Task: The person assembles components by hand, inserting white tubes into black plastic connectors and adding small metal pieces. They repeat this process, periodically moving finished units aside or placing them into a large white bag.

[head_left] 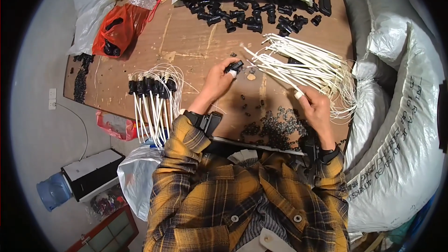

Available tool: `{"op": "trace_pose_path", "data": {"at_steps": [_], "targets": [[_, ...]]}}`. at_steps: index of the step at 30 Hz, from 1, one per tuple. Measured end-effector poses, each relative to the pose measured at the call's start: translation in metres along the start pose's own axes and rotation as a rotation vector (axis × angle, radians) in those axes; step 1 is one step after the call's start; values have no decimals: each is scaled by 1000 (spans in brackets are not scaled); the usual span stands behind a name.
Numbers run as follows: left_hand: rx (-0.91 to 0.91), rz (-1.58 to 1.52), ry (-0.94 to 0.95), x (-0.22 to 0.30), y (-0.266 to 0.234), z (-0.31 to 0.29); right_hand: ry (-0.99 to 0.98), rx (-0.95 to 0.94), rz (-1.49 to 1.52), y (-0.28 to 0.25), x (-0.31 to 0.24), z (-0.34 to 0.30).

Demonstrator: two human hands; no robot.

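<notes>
Plaid jacket [200, 200], mustard-black; left hand [217, 81], fingers gripping black plastic fitting [236, 66]; right hand [316, 107] at white rods [305, 60], fingers' grip unclear.

Both forearms reach forward with elbows bent, in plaid sleeves [175, 177]. The left hand [218, 80] angles inward to the right, back upward, thumb and fingers drawn together in a grip. The right hand [318, 108] points forward and slightly left, its fingers curled and tips pinched. White coverings [232, 73] show on a digit of each; black straps [330, 154] circle both wrists
</notes>
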State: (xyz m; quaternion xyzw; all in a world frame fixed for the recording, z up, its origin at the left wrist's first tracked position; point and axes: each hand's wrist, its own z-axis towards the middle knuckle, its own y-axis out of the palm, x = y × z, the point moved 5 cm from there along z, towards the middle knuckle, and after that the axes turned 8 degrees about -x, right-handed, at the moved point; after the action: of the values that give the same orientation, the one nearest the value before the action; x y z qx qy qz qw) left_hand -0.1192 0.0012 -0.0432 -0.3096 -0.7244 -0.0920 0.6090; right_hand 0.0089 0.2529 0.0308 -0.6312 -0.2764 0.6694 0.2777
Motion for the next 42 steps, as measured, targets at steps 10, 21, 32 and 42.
{"op": "trace_pose_path", "data": {"at_steps": [10, 21, 32, 42], "targets": [[-104, 383, 486, 15, 0, -21, -142, -186, -18, 16, -19, -3], [117, 411, -156, 21, -10, -63, -177, -60, -91, 57, -47, 17], [4, 175, 61, 43, 33, -59, -231, -78, 61, 66, -64, 9], [-64, 427, 198, 40, 35, -60, -118, 49, -21, 55, -56, 12]]}}
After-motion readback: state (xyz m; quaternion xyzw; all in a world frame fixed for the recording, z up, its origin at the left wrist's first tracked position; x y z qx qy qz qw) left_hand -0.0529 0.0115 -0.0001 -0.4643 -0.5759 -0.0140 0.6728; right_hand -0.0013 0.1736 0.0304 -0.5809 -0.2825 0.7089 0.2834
